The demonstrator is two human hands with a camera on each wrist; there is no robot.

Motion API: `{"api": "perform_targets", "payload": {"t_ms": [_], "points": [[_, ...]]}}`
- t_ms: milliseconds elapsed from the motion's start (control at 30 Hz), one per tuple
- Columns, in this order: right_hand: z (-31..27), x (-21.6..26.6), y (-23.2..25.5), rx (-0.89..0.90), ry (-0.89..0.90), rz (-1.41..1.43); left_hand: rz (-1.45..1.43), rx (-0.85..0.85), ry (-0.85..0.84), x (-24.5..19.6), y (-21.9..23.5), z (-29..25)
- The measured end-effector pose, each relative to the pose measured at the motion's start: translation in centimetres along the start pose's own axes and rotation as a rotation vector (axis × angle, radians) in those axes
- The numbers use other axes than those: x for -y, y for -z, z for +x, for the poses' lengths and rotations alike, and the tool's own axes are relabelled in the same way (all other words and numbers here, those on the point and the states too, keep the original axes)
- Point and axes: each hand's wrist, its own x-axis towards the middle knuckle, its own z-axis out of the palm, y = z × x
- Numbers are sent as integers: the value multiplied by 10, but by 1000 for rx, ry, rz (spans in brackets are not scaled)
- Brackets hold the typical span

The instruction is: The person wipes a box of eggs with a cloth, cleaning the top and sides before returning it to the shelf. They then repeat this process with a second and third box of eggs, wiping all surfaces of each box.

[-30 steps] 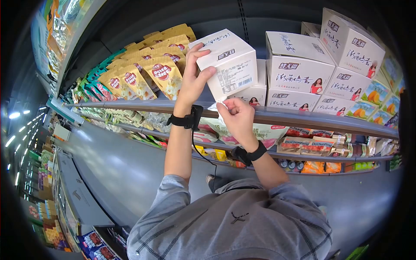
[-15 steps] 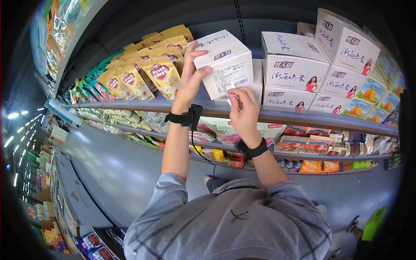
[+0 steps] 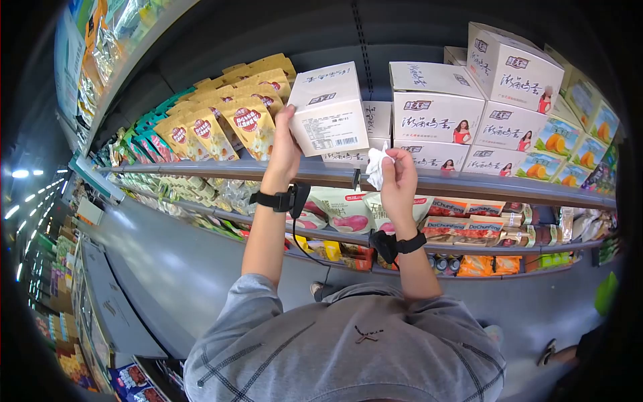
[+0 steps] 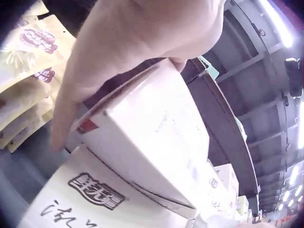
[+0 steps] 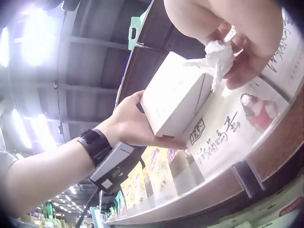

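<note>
My left hand (image 3: pixel 284 149) holds a white carton (image 3: pixel 329 110) by its left side, with dark script on top and a printed label with a barcode facing me. In the left wrist view, the carton (image 4: pixel 147 137) is close over another white box (image 4: pixel 90 199), with the hand across its upper edge. My right hand (image 3: pixel 400 181) pinches a crumpled white tissue (image 3: pixel 377 167) just right of the carton, at the shelf's front edge. The right wrist view shows the tissue (image 5: pixel 219 61) bunched between thumb and fingers, overlapping the carton's corner.
Stacked white cartons (image 3: pixel 435 117) stand on the shelf to the right, with orange-pictured boxes (image 3: pixel 557 137) beyond them. Yellow snack pouches (image 3: pixel 249 120) line up on the left. The shelf's front rail (image 3: pixel 469 182) runs below; packaged goods (image 3: pixel 462 224) fill lower shelves.
The carton has come lower and tilts less, still in the left hand. My right hand has drawn away from the carton's lower face to the right, bringing the tissue into plain view.
</note>
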Motion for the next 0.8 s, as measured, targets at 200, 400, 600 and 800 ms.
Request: {"api": "perform_targets", "payload": {"t_ms": [200,400,600,800], "points": [[-9,7,-10,11,22,69,16,10,216,-28,-4,-24],[-16,4,-15,-46,45,128,-80,-136,203,-31,20,-38],[-9,6,-41,-63,-20,153,-708,-314,188,9,28,-54],[-19,-7,-72,31,137,90,-512,5,280,-14,-20,-83]]}}
